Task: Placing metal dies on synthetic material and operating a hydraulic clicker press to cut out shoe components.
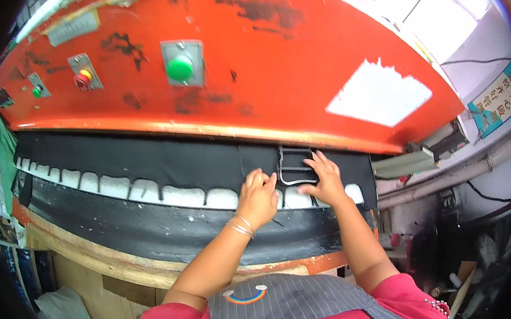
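Note:
A metal cutting die [297, 182], a frame with a crossbar and a rounded near edge, lies on a black sheet [208, 157] under the orange press. My right hand [328, 181] is at the die's right side, its fingers bent over that edge and its thumb stretched out below the near rim. Just left of the die, my left hand [257, 198] rests on the sheet with its fingers curled; what they hold, if anything, is hidden. Rounded cutouts run along the sheet's near edge, and a white surface [182, 196] shows through them.
The orange press head [273, 69] spans the far side, close above the sheet. It carries a large green button [179, 69] and a red knob [82, 81]. A black covering [136, 227] hangs over the near side, above a wooden edge [96, 253].

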A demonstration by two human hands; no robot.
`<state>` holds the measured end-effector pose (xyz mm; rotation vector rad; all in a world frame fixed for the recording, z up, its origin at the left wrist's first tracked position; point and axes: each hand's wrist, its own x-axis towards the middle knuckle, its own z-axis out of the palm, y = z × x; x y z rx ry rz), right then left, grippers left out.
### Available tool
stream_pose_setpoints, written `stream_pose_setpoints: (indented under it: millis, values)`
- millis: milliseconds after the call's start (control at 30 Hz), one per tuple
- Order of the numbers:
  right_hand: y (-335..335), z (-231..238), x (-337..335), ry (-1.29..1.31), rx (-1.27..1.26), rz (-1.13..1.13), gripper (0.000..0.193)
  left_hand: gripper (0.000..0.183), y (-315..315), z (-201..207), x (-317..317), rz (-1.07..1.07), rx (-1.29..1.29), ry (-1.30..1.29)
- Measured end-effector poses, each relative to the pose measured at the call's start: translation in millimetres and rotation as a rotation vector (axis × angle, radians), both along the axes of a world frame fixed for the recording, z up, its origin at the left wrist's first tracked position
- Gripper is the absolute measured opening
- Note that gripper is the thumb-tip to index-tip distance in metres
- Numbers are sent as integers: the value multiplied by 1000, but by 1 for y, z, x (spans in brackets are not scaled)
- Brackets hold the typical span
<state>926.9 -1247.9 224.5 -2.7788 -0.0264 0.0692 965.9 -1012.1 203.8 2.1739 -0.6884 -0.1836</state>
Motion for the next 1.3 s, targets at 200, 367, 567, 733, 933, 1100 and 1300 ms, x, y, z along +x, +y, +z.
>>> stream_pose_setpoints:
  millis: [200, 367, 567, 733, 933, 1100, 1300]
  values:
    - [57, 49, 45, -457, 192, 2, 69, 56, 152, 28, 141, 591, -256, -300]
    - [128, 97, 117, -742, 280, 434, 55, 69, 293, 39, 203, 1238, -462, -627]
    - [114, 119, 142, -779, 533, 207, 25, 75, 291, 93, 209, 1282, -360, -668]
    - [57, 60, 214, -620, 597, 317, 39, 74, 318, 75, 154, 1180, -378, -692]
    - [63, 35, 100, -679, 253, 284, 44, 13, 145, 13, 61, 664, -447, -269]
    - [66, -6, 47, -276, 76, 746, 50, 20, 4, -61, -14, 381, -154, -271]
    - [63, -12, -19, -248, -71, 682, 52, 25, -35, -81, -48, 317, 113, -419]
